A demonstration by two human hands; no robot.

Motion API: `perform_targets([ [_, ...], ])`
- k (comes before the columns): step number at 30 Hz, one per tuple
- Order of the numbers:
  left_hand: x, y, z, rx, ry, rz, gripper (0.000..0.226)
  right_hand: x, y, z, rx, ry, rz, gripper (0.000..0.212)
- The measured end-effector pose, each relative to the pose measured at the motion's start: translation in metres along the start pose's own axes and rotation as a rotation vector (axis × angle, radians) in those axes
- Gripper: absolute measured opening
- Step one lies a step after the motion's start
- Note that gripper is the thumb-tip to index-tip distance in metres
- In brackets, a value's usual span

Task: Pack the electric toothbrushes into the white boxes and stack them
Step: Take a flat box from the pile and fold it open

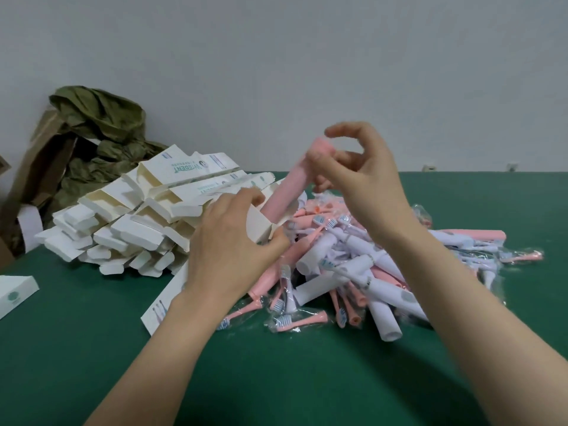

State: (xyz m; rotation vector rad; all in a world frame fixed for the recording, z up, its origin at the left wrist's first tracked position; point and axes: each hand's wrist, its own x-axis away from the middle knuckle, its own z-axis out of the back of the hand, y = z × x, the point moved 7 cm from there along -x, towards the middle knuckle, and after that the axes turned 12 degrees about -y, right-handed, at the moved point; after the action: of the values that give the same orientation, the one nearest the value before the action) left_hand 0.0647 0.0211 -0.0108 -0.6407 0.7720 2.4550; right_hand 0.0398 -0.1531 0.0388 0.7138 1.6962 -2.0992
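Note:
My left hand grips a long white box near its open top end, flaps spread. A pink toothbrush handle stands tilted with its lower end inside that opening. My right hand pinches the handle's upper end between thumb and fingers. Behind and to the right lies a heap of pink and white toothbrush handles and bagged brush heads. A pile of opened white boxes lies to the left of my hands.
One closed white box lies at the left edge on the green table. A brown carton with crumpled olive paper stands at the back left against the grey wall.

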Motion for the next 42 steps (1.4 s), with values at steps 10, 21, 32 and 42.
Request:
perform_targets([
  [10, -0.001, 0.002, 0.003, 0.063, 0.019, -0.008, 0.048, -0.004, 0.018, -0.006, 0.322, -0.281, -0.119, 0.008],
  [21, 0.000, -0.020, 0.009, 0.061, 0.067, 0.057, 0.039, -0.032, 0.103, -0.048, 1.147, -0.570, -0.334, 0.022],
  [32, 0.002, -0.024, 0.007, 0.051, 0.019, 0.069, 0.043, -0.014, 0.072, 0.018, 0.863, -0.294, -0.400, 0.015],
  [42, 0.005, -0.014, 0.000, 0.045, -0.046, 0.040, 0.069, -0.001, -0.006, 0.004, 0.158, -0.201, -0.133, 0.017],
])
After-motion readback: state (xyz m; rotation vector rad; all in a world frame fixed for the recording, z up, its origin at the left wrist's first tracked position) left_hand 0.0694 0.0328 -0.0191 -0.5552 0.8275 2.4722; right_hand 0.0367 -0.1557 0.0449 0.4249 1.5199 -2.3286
